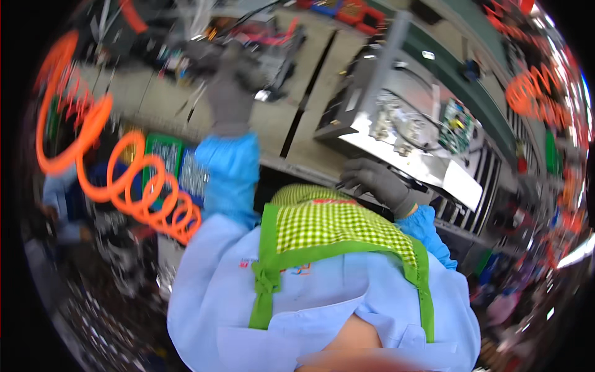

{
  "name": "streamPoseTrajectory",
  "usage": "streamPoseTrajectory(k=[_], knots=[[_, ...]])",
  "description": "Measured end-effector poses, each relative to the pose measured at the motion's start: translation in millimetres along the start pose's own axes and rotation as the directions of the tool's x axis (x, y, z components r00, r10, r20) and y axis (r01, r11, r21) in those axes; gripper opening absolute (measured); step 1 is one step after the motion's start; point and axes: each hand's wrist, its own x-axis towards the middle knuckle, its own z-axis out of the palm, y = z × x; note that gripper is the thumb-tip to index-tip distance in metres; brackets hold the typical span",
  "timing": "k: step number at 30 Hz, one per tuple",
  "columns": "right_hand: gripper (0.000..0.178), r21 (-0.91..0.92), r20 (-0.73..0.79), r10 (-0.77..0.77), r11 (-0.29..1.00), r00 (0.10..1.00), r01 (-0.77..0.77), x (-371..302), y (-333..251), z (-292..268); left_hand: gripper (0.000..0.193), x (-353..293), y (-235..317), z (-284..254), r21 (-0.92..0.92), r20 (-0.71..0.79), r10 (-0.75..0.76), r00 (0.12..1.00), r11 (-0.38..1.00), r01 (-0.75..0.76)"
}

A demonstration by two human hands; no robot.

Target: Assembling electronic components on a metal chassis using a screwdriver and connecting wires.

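My left hand (232, 90), in a grey glove and blue sleeve cover, reaches forward over the bench to a cluttered patch of tools and small parts. Its fingers are smeared by motion, so whether it holds anything is unclear. My right hand (379, 184), gloved in grey too, is near the bench's front edge, just below an open metal chassis (365, 137). Its fingers are curled together, with a small dark tip showing at them that I cannot make out. Inside the chassis lie a green circuit board (457, 127), dark cables and pale metal fittings (396, 121).
A coiled orange air hose (133, 180) hangs at the left, another coil (538, 96) at the right. Green (162, 162) and blue bins (194, 177) of small metal parts stand by my left forearm. Red bins (370, 20) sit at the back. Black-striped rollers (480, 186) lie right of the chassis.
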Motion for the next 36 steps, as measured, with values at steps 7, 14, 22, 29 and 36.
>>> streamPoseTrajectory(k=[7,14,22,29,36], knots=[[0.080,-0.562,0.017,-0.849,0.430,0.529,0.707,-123.9,-116.0,18.9,0.058,-102.7,166.6,163.5,-0.355,0.622,0.083,0.778,0.916,0.187],[0.090,-0.900,-0.279,-0.900,0.366,0.334,0.235,-231.3,-50.1,-23.0,0.040,-274.7,81.8,299.8,-0.028,0.839,-0.328,0.435,0.771,0.636],[0.068,-0.563,-0.816,-0.569,0.822,0.102,0.079,-328.3,177.3,-127.6,0.058,-385.1,-36.0,337.3,-0.053,0.996,0.012,-0.089,0.877,-0.478],[0.065,-0.108,-0.945,-0.254,0.836,-0.206,-0.538,-463.5,442.8,-212.1,0.025,-285.1,36.7,316.8,0.440,0.896,-0.404,0.185,0.867,-0.236],[0.043,0.241,-0.964,0.067,0.626,-0.257,-0.742,-479.6,543.3,-238.8,0.044,-122.2,40.5,277.4,0.687,0.704,-0.227,0.673,-0.024,-0.727]])
